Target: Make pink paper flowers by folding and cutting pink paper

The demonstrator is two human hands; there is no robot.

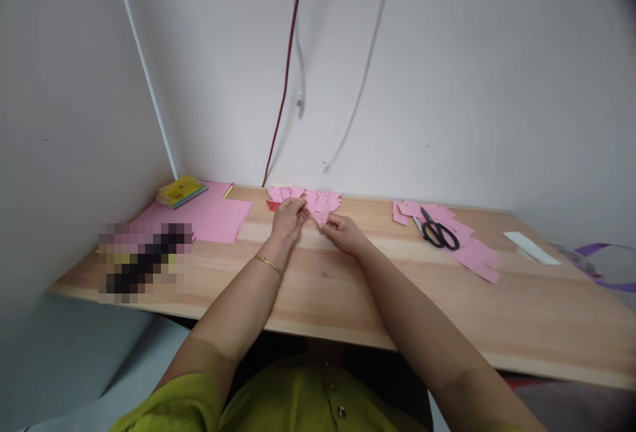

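A pink paper cutout with a jagged, fan-like top and a pointed bottom is between my hands near the back of the table. My right hand pinches its lower tip between thumb and fingers. Curled at its left edge, my left hand has thumb and fingertips closed on the paper, though the exact contact is small and partly hidden. Just behind my left hand lies a second pink cutout, with a small red piece beside it.
To the right, black-handled scissors rest on pink paper scraps. A white strip lies farther right. At left are pink sheets, a yellow packet and a blurred dark object. Cables hang along the wall.
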